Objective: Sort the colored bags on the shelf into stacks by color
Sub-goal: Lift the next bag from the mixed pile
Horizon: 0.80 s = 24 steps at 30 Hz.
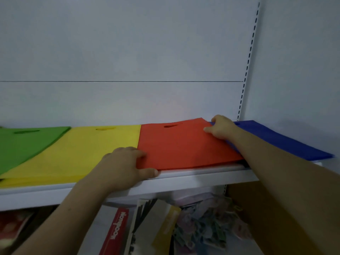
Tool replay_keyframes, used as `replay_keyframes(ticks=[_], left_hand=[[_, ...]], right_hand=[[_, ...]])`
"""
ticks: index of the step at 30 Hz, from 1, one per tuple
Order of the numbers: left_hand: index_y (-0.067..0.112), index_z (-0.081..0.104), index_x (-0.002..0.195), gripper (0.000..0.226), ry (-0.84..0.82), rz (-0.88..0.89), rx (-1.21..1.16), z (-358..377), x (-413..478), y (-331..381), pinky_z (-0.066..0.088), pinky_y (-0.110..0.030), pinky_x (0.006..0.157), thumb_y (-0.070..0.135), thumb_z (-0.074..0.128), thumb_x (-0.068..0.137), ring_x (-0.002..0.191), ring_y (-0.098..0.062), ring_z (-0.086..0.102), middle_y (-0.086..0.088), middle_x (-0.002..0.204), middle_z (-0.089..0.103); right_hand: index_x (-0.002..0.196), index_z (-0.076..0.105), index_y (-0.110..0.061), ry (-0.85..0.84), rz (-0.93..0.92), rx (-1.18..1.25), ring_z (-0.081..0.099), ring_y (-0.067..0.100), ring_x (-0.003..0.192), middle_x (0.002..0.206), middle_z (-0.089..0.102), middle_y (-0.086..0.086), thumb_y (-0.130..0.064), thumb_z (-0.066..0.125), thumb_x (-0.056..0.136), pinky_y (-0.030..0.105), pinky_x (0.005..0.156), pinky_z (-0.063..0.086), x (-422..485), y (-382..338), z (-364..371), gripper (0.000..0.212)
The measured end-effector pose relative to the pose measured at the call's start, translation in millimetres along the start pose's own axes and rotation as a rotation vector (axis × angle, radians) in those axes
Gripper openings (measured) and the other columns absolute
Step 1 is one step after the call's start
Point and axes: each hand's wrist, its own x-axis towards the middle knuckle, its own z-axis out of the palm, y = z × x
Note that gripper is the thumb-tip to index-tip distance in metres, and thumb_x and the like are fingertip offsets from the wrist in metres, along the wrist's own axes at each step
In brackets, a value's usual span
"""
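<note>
My left grip [127, 166] pinches the near left corner of the red bag [184, 144], fingers on top, thumb at its front edge. My right grip [221, 127] curls round its far right corner. The red bag lies flat on the shelf [193, 176], just beside the yellow bag [82, 148], its right edge over the blue bag [276, 138]. The green bag [27, 142] overlaps the yellow one. A red notebook [116, 230] stands below the shelf among other books.

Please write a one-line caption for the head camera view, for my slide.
Left hand and right hand hold the red bag on the shelf, between yellow bags and blue bags.
</note>
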Motion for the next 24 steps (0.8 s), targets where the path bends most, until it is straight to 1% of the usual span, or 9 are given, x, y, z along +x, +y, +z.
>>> replay_keyframes(ticks=[2,3,5,8,12,17,21,23,24], left_hand=[[0.031,0.041,0.139,0.107,-0.004,-0.001,-0.010,0.0,0.5,1.3,0.038,-0.038,0.102,0.092,0.028,0.052,0.123,-0.015,0.044,0.009,0.136,0.048],[0.031,0.041,0.139,0.101,-0.007,-0.009,-0.027,-0.1,0.0,2.7,0.038,-0.038,0.102,0.090,0.035,0.058,0.124,-0.015,0.045,0.008,0.137,0.048],[0.030,0.040,0.140,0.083,-0.004,-0.028,-0.070,-0.1,-0.4,6.3,0.038,-0.037,0.103,0.077,0.050,0.072,0.125,-0.016,0.046,0.007,0.139,0.047],[0.029,0.040,0.140,0.075,0.001,-0.043,-0.085,-0.7,1.7,8.7,0.038,-0.037,0.103,0.068,0.053,0.078,0.124,-0.016,0.047,0.005,0.140,0.048],[0.028,0.039,0.141,0.073,-0.005,-0.051,-0.050,-2.9,1.5,12.1,0.038,-0.036,0.103,0.066,0.053,0.080,0.124,-0.017,0.046,0.005,0.140,0.046],[0.027,0.035,0.143,0.079,-0.088,-0.069,-0.060,-8.9,2.3,14.1,0.036,-0.034,0.105,0.068,0.052,0.078,0.127,-0.016,0.043,0.005,0.145,0.041],[0.028,0.033,0.144,0.082,-0.089,-0.117,-0.080,-19.0,-2.4,14.7,0.028,-0.033,0.111,0.069,0.052,0.076,0.136,-0.017,0.034,0.005,0.151,0.032],[0.030,0.035,0.143,0.083,-0.079,-0.142,-0.116,-23.6,-8.2,13.1,0.030,-0.033,0.108,0.072,0.051,0.073,0.134,-0.017,0.036,0.006,0.150,0.035],[0.031,0.036,0.142,0.079,-0.058,-0.155,-0.132,-25.2,-11.8,11.8,0.031,-0.032,0.106,0.069,0.052,0.075,0.133,-0.017,0.037,0.005,0.149,0.036]], right_hand=[[0.139,0.040,-0.010,-0.080,-0.025,-0.089,0.048,0.028,0.122,0.139,0.047,0.012,-0.036,0.064,0.088,0.032,0.094,0.040,0.6,3.2,-0.3,0.062],[0.141,0.040,-0.013,-0.112,-0.054,-0.140,0.046,0.026,0.125,0.141,0.045,0.010,-0.038,0.064,0.088,0.031,0.096,0.038,0.1,4.1,-0.2,0.063],[0.140,0.044,-0.015,-0.195,-0.099,-0.203,0.044,0.024,0.128,0.144,0.043,0.007,-0.043,0.061,0.089,0.030,0.101,0.036,-0.8,6.1,0.2,0.060],[0.132,0.054,-0.017,-0.300,-0.136,-0.216,0.048,0.021,0.124,0.140,0.049,0.003,-0.046,0.055,0.092,0.031,0.101,0.037,-3.8,8.6,-0.7,0.049],[0.130,0.057,-0.017,-0.300,-0.175,-0.284,0.049,0.022,0.123,0.138,0.051,0.004,-0.047,0.048,0.096,0.032,0.103,0.038,-2.0,10.2,0.8,0.046],[0.131,0.055,-0.016,-0.295,-0.210,-0.367,0.050,0.023,0.121,0.136,0.052,0.005,-0.049,0.045,0.096,0.033,0.100,0.039,2.3,7.2,0.6,0.048],[0.129,0.056,-0.013,-0.290,-0.281,-0.413,0.051,0.025,0.121,0.135,0.054,0.008,-0.050,0.045,0.095,0.032,0.100,0.039,9.6,-6.3,0.2,0.051],[0.131,0.054,-0.011,-0.292,-0.314,-0.425,0.049,0.027,0.123,0.137,0.052,0.011,-0.050,0.046,0.095,0.033,0.103,0.039,11.7,-18.2,1.9,0.054],[0.133,0.052,-0.010,-0.282,-0.330,-0.423,0.048,0.028,0.125,0.139,0.050,0.012,-0.051,0.047,0.094,0.034,0.104,0.038,11.5,-24.9,2.8,0.056]])
